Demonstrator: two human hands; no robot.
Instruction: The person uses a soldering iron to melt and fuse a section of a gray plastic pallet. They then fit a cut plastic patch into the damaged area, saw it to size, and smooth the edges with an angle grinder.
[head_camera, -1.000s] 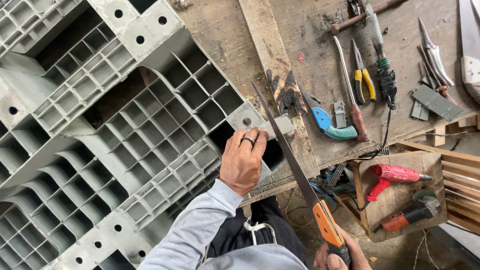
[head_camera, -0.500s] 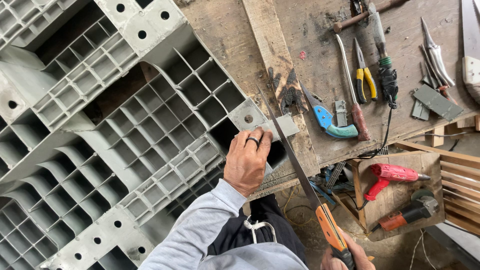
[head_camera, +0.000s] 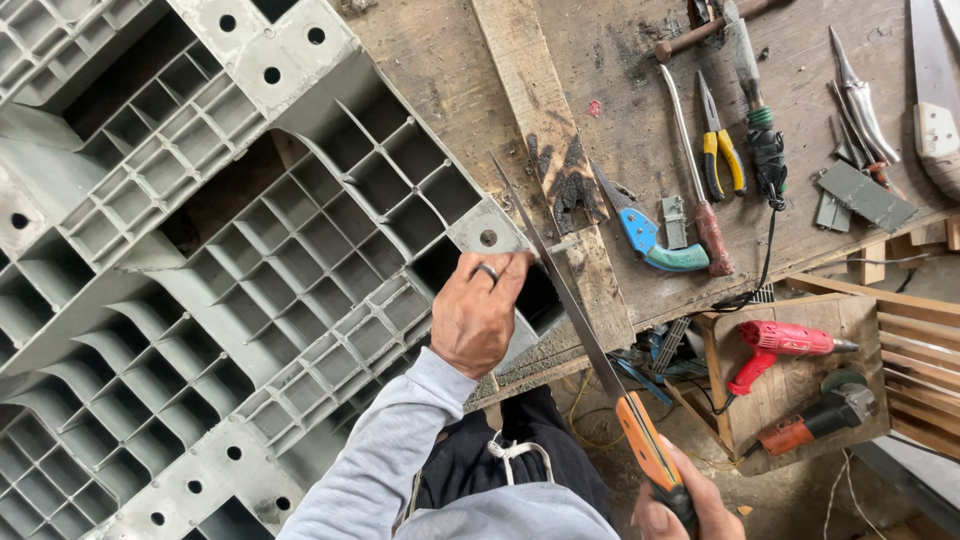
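Your saw (head_camera: 600, 360) has travelled back toward you since the two earlier views: the orange handle now sits lower in the frame and your right hand (head_camera: 680, 505) is further into view at the bottom edge, which reads as the pull half of a stroke, so cutting appears to be under way, not finished. The blade runs diagonally from that handle up across the corner of the grey plastic pallet (head_camera: 250, 300), its tip reaching over the scorched wooden plank (head_camera: 545, 130) on the workbench (head_camera: 640, 90). Your left hand (head_camera: 478, 312), ring visible, has held its station throughout; it presses down on the pallet's corner just beside the blade, fingers curled over the edge near the bolt hole, wrist bent, sleeve trailing back to your body. Your right hand is closed around the saw handle, forearm out of frame. The hands are well apart, one bracing, one driving. Noted nearby and untouched: a blue-handled pruning saw (head_camera: 650, 235), yellow-handled pliers (head_camera: 722, 150), and a red power drill (head_camera: 775, 345) on the lower shelf.
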